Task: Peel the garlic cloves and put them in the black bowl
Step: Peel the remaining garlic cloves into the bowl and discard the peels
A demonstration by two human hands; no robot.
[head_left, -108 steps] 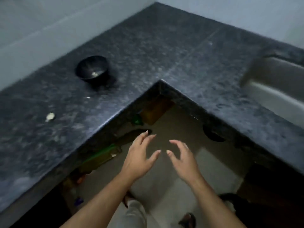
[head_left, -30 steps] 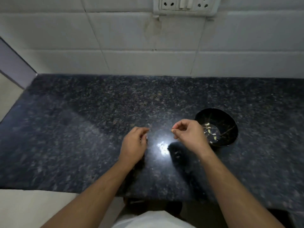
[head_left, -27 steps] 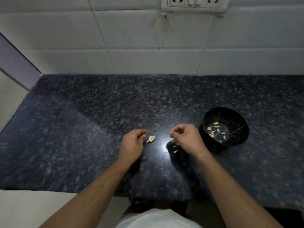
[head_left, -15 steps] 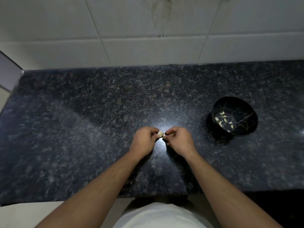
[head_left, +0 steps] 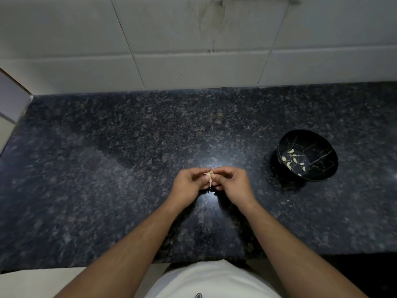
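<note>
A small pale garlic clove [head_left: 209,177] with loose papery skin sits between my two hands, just above the dark granite counter [head_left: 107,168]. My left hand [head_left: 189,186] pinches it from the left with curled fingers. From the right, my right hand [head_left: 233,186] pinches the same clove. Most of the clove is hidden by my fingertips. The black bowl [head_left: 320,166] stands on the counter to the right of my hands and holds several peeled cloves [head_left: 293,161].
A white tiled wall [head_left: 193,50] runs along the back of the counter. The counter's left end meets a side wall [head_left: 12,100]. Small bits of skin [head_left: 289,203] lie on the counter near the bowl. The front edge is close to my body.
My view turned from the counter corner to this stretch. A second ago my hands were apart and the clove lay on the counter; now both hands have closed together on it.
</note>
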